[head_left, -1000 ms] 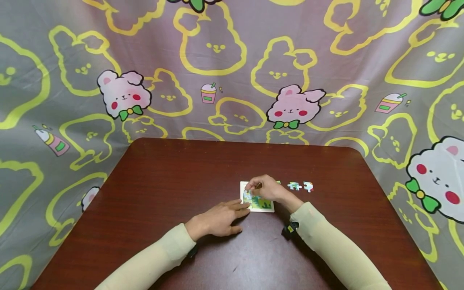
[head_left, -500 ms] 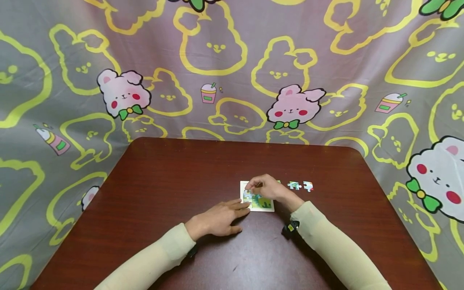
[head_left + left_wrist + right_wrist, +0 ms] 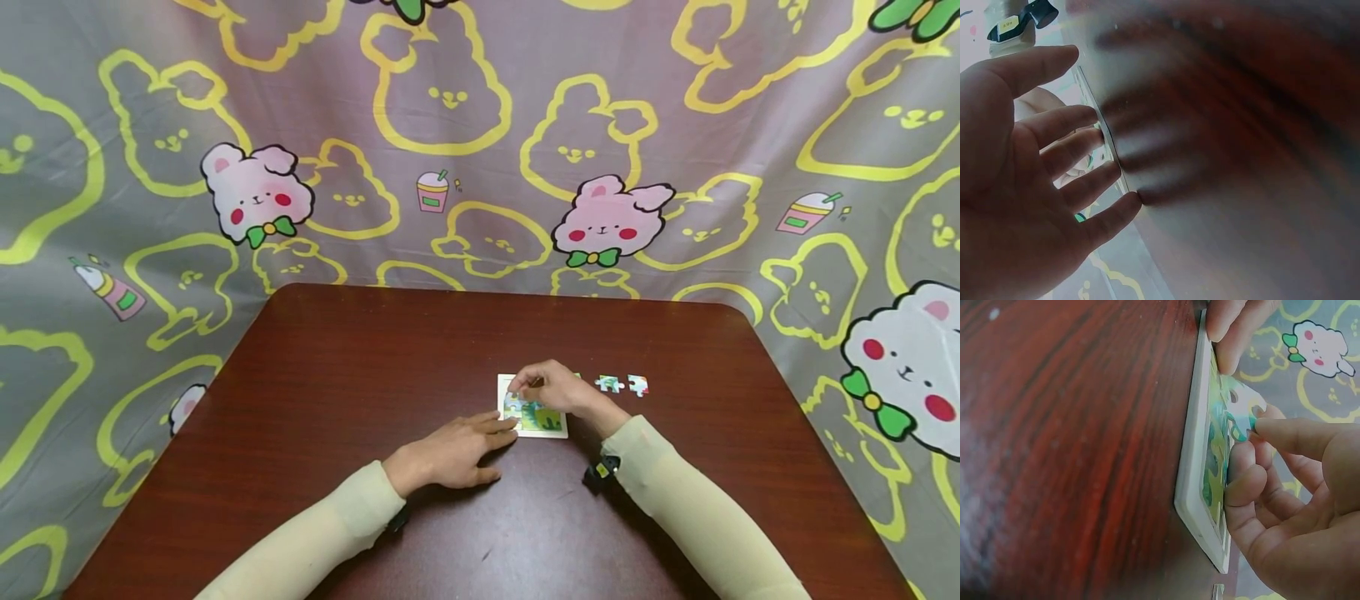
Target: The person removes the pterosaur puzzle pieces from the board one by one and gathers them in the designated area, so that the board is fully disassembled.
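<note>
"Two hands, together or apart?"
"Apart: the left hand (image 3: 459, 452) rests straight fingers on the puzzle board's (image 3: 1196, 425) left edge, well inside the table's (image 3: 360, 358) edges; the right hand (image 3: 552, 390) pinches a jigsaw piece (image 3: 1246, 403), tilted over it."
"Any change?"
"Barely, since a second ago; it isn't flat yet, I judge."
"Shapes?"
"White-rimmed slab; knobbed loose pieces (image 3: 609, 384) beyond its right edge."

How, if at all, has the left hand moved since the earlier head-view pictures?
No: against the table, the left hand shows no visible shift in any direction.
</note>
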Motion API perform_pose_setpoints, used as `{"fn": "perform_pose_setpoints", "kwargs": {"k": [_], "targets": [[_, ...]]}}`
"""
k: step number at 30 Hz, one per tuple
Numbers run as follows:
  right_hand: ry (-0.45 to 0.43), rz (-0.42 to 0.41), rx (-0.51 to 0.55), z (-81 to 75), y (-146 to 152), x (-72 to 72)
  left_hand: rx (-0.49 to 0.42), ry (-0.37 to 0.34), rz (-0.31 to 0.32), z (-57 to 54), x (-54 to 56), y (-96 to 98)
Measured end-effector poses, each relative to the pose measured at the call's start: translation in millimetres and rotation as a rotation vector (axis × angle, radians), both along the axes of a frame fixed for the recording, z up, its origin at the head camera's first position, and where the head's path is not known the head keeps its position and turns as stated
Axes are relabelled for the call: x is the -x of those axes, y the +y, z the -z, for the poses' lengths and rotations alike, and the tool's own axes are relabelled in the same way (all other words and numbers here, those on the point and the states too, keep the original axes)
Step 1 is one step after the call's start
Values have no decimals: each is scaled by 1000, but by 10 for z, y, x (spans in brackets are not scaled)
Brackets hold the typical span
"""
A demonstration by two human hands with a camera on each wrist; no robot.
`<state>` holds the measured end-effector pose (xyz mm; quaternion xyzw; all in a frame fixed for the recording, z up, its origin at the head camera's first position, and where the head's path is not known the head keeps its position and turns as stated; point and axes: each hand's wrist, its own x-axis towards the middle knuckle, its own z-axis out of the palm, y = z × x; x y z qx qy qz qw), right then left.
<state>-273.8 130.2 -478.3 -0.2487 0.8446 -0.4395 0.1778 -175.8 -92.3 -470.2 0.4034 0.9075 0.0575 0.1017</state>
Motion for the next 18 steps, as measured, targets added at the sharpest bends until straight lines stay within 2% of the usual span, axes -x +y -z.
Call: {"fn": "perform_pose_setpoints", "kwargs": {"k": [4,12,18], "targets": [[-4,-9,0,-2,10,4,-2,2,4,2,2,-3],[88,-41,-59,3,-14,-5,-5,9,5,2,6,-1],[93,-61,-36,-6,-5,4,-1,-3,1,0,8,2]]}}
